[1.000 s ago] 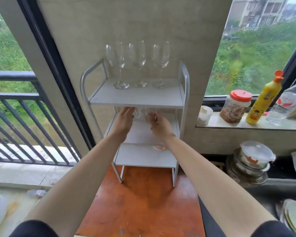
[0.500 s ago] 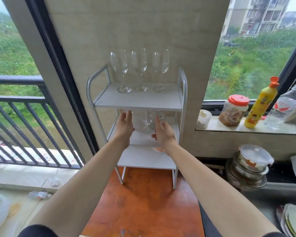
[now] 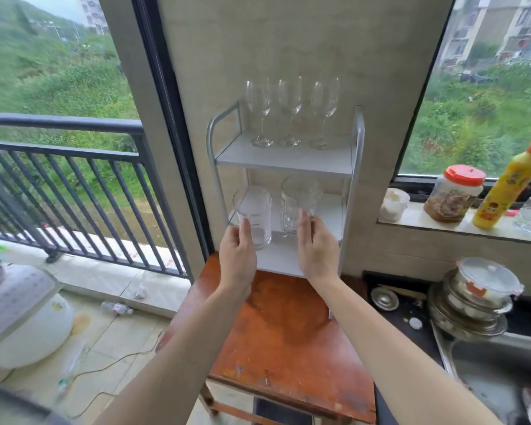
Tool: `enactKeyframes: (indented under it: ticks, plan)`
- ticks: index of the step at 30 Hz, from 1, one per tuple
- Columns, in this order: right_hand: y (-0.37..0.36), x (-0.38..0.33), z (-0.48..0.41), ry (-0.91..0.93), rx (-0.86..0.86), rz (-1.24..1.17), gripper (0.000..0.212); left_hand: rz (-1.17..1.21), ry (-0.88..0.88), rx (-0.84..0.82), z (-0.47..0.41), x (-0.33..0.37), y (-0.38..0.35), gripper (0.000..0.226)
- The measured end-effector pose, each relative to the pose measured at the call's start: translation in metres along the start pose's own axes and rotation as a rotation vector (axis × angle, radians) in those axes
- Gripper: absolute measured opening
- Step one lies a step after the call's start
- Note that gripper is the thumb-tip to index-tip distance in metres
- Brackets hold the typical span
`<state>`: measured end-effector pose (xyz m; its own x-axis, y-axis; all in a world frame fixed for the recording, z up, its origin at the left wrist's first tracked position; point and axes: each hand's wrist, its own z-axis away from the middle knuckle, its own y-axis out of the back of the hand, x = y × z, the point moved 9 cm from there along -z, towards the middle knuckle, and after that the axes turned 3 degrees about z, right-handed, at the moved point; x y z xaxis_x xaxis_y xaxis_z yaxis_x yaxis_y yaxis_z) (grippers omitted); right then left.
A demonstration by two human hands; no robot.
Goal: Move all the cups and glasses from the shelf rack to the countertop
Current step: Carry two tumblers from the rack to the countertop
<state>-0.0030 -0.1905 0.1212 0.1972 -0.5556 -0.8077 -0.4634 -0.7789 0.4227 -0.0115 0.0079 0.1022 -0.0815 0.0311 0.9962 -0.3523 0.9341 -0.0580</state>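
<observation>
Two tumblers are out now, left hand (image 3: 237,259) closed round one tumbler (image 3: 253,215), right hand (image 3: 317,246) round the other (image 3: 300,204), lifted clear of the rack (image 3: 354,167)'s middle shelf, orange table (image 3: 285,332) below, three wine glasses (image 3: 290,110) left on top.

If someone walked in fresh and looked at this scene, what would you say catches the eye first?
Most likely the two clear tumblers held in front of the white rack: the left hand grips one tumbler, the right hand the other tumbler. Next, three wine glasses stand in a row on the top shelf. A yellow bottle brightens the windowsill at right.
</observation>
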Motion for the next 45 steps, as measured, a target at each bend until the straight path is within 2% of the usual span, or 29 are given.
enactKeyframes:
  ticks: [3, 5, 9, 14, 17, 22, 27, 34, 38, 41, 45]
  plan:
    - [0.009, -0.005, 0.038, 0.145, 0.050, -0.045, 0.039, -0.021, -0.049, -0.010, 0.030, -0.009, 0.015, 0.041]
    - [0.015, 0.004, 0.060, 0.152, 0.068, -0.059, 0.035, -0.035, -0.076, -0.022, 0.049, -0.016, 0.021, 0.036]
    - [0.032, 0.042, 0.100, 0.048, 0.088, -0.003, 0.039, -0.106, -0.053, -0.092, 0.079, -0.042, 0.014, 0.037]
    - [0.078, 0.104, 0.144, -0.150, 0.174, 0.126, 0.050, -0.168, 0.022, -0.286, 0.109, -0.089, -0.031, 0.043]
    - [0.126, 0.134, 0.171, -0.234, 0.237, 0.227, 0.049, -0.194, 0.074, -0.408, 0.136, -0.104, -0.074, 0.041]
    - [0.237, 0.159, 0.220, -0.389, 0.401, 0.349, 0.055, -0.131, 0.145, -0.689, 0.222, -0.107, -0.163, 0.038]
    - [0.361, 0.167, 0.275, -0.482, 0.607, 0.395, 0.047, -0.052, 0.168, -0.937, 0.320, -0.084, -0.246, 0.035]
    - [0.541, 0.186, 0.401, -0.596, 0.852, 0.448, 0.049, 0.090, 0.226, -1.098, 0.506, -0.052, -0.344, 0.033]
    - [0.644, 0.192, 0.493, -0.655, 1.020, 0.545, 0.066, 0.105, 0.296, -1.229, 0.636, -0.040, -0.386, 0.025]
    - [0.712, 0.187, 0.558, -0.715, 1.160, 0.656, 0.077, 0.115, 0.254, -1.330, 0.723, -0.025, -0.409, 0.029]
    - [0.782, 0.180, 0.640, -0.780, 1.308, 0.701, 0.057, 0.122, 0.213, -1.525, 0.839, -0.011, -0.436, 0.022]
